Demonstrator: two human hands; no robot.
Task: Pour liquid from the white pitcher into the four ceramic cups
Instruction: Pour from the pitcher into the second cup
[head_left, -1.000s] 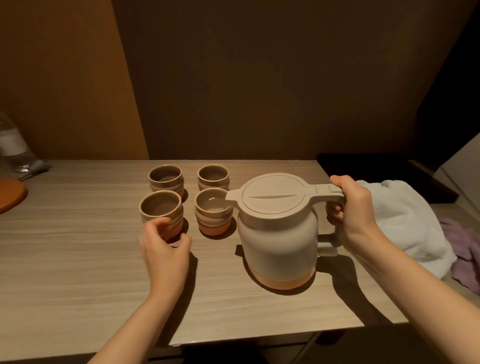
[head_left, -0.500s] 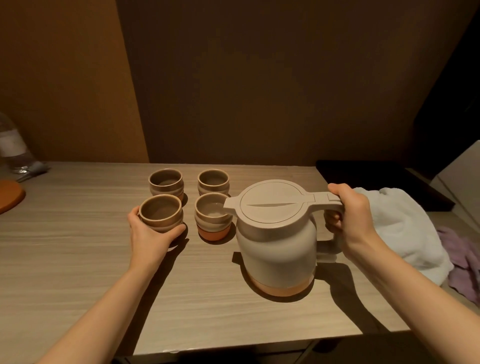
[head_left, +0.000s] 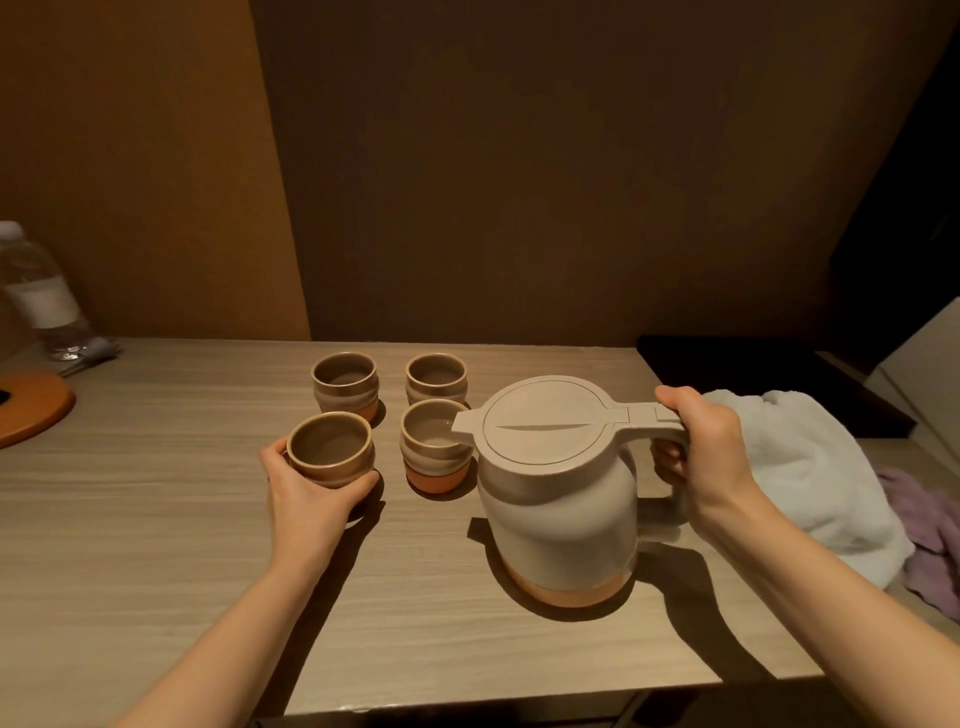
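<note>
A white pitcher (head_left: 558, 499) with a lid and an orange base stands on the wooden table (head_left: 156, 545). My right hand (head_left: 701, 447) grips its handle. Its spout reaches over the near right cup (head_left: 434, 449), which holds some pale liquid. My left hand (head_left: 306, 493) wraps around the near left cup (head_left: 330, 449), which looks lifted a little off the table. Behind them stand the far left cup (head_left: 344, 382) and the far right cup (head_left: 436, 376). All the cups are beige with orange bottoms.
A white towel (head_left: 810, 467) and a purple cloth (head_left: 930, 540) lie right of the pitcher. A dark tray (head_left: 753, 374) sits behind them. At far left are an orange wooden board (head_left: 31, 410) and a plastic water bottle (head_left: 36, 296). Walls close the back.
My left hand reached forward and closed around the near left cup, then raised it slightly. The pitcher rose a little and its spout came over the near right cup.
</note>
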